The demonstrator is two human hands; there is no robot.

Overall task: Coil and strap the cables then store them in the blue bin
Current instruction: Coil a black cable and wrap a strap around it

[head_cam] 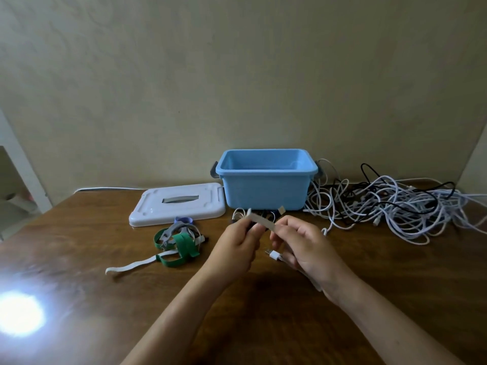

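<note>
Nearest the camera, 2 bare forearms reach forward over the brown wooden surface [79, 259], with a bright glare of light on it at the lower left. The left hand [234, 248] and right hand [303, 243] meet above the middle of the surface, and both pinch a pale strap [261, 220] stretched between them: the left hand's grip is curled round its far end together with a small coiled cable [241, 214], only partly visible behind the fingers, and the right hand's grip pinches the nearer end between thumb and fingertips. A white USB plug [274, 255] sticks out below the right hand, beside its lower fingers. Left of the hands, a loose pile of green, grey and white straps [179, 243] lies on the surface, 1 white strap trailing toward the near left. Just beyond that pile lies the white bin lid [179, 206], flat, with a grey handle in its middle. To the lid's right stands the blue bin [266, 180], open, with grey latches at both ends; its inside looks bare as far as can be seen. Right of the bin, a tangled heap of white and black cables [390, 206] spreads across the surface to the right edge of view. A plain beige wall stands behind everything.
</note>
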